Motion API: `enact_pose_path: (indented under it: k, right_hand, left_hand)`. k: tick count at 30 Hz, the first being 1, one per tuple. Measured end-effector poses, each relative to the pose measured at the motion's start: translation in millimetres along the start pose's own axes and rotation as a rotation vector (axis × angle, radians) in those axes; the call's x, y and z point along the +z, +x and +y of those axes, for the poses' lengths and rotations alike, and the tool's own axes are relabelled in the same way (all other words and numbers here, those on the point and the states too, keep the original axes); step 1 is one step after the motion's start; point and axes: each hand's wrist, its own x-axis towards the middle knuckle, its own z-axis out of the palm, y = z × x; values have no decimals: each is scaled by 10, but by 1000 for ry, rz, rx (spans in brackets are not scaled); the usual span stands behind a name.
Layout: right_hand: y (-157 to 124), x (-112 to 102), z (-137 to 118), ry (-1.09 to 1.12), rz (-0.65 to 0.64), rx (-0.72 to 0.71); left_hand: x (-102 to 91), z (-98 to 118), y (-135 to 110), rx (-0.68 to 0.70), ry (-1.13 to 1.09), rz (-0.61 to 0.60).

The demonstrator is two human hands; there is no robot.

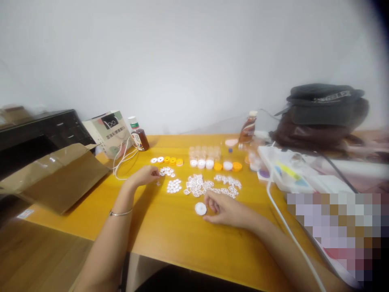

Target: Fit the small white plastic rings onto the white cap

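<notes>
My left hand (146,175) rests on the yellow table (170,231), fingers curled together at a small pile of white discs (167,171); what it pinches is too small to name. My right hand (224,209) lies near the table's middle, fingers curled round a white round cap (200,209) that sits on the table. More piles of white discs (209,185) lie just beyond both hands. Behind them runs a row of white and orange caps (212,164), with clear small jars (204,153) further back.
An open cardboard box (57,176) sits at the left edge, a printed carton (110,132) and brown bottle (139,136) behind it. A second bottle (248,127), a white tray (285,172) and a cable (288,231) lie right. A person in a dark cap (323,103) leans at the right.
</notes>
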Motion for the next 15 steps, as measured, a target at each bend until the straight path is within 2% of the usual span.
enact_pose_path:
  k: [15]
  right_hand:
    - [23, 18, 4, 10, -13, -11]
  left_hand:
    - [19, -36, 3, -3, -44, -41]
